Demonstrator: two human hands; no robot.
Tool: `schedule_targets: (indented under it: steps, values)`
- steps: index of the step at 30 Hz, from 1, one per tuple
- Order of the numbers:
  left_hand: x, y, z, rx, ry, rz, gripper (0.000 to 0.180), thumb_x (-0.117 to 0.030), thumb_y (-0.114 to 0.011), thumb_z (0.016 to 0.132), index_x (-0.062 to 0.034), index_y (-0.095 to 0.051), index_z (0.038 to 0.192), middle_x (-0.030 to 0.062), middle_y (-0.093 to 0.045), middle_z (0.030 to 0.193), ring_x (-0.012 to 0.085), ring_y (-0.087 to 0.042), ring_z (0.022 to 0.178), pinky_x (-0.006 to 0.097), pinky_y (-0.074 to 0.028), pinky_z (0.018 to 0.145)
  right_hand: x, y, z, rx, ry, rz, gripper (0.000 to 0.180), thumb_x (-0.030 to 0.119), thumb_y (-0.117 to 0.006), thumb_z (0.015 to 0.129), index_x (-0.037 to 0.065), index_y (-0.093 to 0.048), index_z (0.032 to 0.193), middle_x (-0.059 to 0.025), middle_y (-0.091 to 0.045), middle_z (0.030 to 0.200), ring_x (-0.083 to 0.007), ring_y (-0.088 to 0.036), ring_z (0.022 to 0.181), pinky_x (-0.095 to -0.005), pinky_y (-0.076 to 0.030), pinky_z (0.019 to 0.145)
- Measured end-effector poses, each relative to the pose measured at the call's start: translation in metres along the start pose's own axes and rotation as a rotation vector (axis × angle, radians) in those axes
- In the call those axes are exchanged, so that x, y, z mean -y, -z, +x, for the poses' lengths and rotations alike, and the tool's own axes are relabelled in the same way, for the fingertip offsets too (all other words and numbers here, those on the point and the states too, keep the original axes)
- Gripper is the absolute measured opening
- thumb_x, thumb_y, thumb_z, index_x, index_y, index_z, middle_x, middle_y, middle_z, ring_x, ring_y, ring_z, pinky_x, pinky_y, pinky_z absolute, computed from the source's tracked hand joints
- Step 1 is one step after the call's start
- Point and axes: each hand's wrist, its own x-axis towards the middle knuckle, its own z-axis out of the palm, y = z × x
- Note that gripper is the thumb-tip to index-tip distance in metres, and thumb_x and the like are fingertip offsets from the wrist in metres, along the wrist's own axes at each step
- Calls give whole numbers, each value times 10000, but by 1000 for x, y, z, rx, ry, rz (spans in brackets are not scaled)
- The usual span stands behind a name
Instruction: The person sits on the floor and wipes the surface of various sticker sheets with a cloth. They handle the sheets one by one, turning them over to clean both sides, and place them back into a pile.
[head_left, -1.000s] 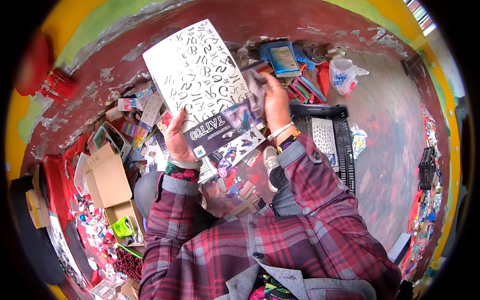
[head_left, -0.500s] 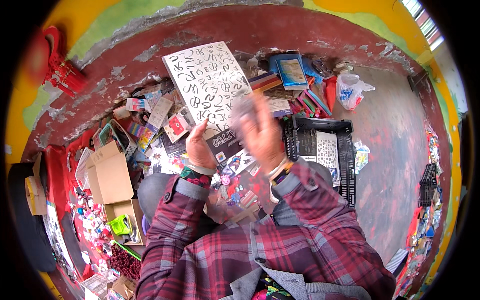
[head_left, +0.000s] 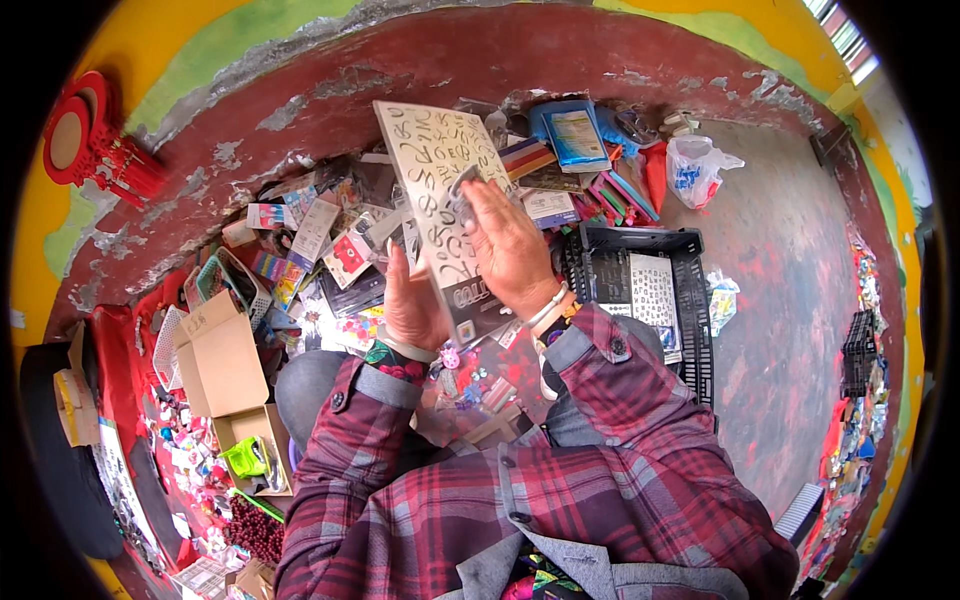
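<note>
A tall white lettering sheet [head_left: 422, 170] with black curly characters and a dark lower band stands tilted in front of me, turned partly edge-on. My left hand [head_left: 412, 308] grips it near its lower left side, thumb up and the other fingers mostly hidden. Across its printed face lies my right hand [head_left: 510, 245], fingers together, pressing a crumpled grey cloth [head_left: 465, 183] against it. Most of that cloth is covered by the fingers. Below the sheet, small pink and purple trinkets [head_left: 470, 390] are scattered on the floor between my knees.
To the right stands a black plastic crate [head_left: 690, 260] with similar lettering sheets inside. An opened cardboard box [head_left: 225, 350] is at left, beside a heap of packaged goods [head_left: 320, 230] along the red wall. A white plastic bag [head_left: 697, 170] sits at the far right.
The sheet has swung from nearly face-on to a steep angle and shifted slightly right. My right hand, blurred before, now rests more steadily on its face with the cloth.
</note>
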Motion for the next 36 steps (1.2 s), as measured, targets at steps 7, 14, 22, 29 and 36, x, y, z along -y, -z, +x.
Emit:
schedule_targets:
  steps: [7,14,22,29,36]
  values:
    - [-14,12,0,-303,-298,217,468,-425,-462,945,-54,-512,1227,93,-590,1159,214,-583,1030,352,-464,917,41,-2,-21,161,274,22,438,153,-540,837,75,-524,1268,-135,-517,1294,-274,-471,1235,-454,-347,1017]
    - [-27,11,7,-116,-181,78,428,-255,-398,954,0,-444,1295,155,-554,1233,293,-571,1083,405,-452,951,16,4,-3,57,136,-183,393,138,-519,856,123,-539,1248,-92,-567,1232,-242,-527,1160,-380,-399,923]
    - [-37,0,1,-351,-298,226,367,-217,-429,944,3,-482,1232,145,-589,1165,273,-609,1024,398,-497,896,-48,28,8,-137,-232,29,359,32,-497,825,118,-596,1160,-147,-585,1138,-337,-578,986,-368,-479,845]
    - [-60,12,10,-445,-412,276,373,-229,-431,927,16,-483,1204,150,-604,1112,280,-624,978,406,-510,863,14,47,6,110,86,-166,479,253,-703,688,136,-617,1144,-110,-474,1284,-290,-519,1045,-378,-446,884]
    - [-44,9,9,-541,-225,315,391,-326,-394,944,-16,-528,1143,131,-630,1058,270,-627,941,392,-495,860,32,1,-16,245,273,-322,365,268,-667,725,119,-624,1055,-106,-510,1225,-226,-529,960,-331,-422,689]
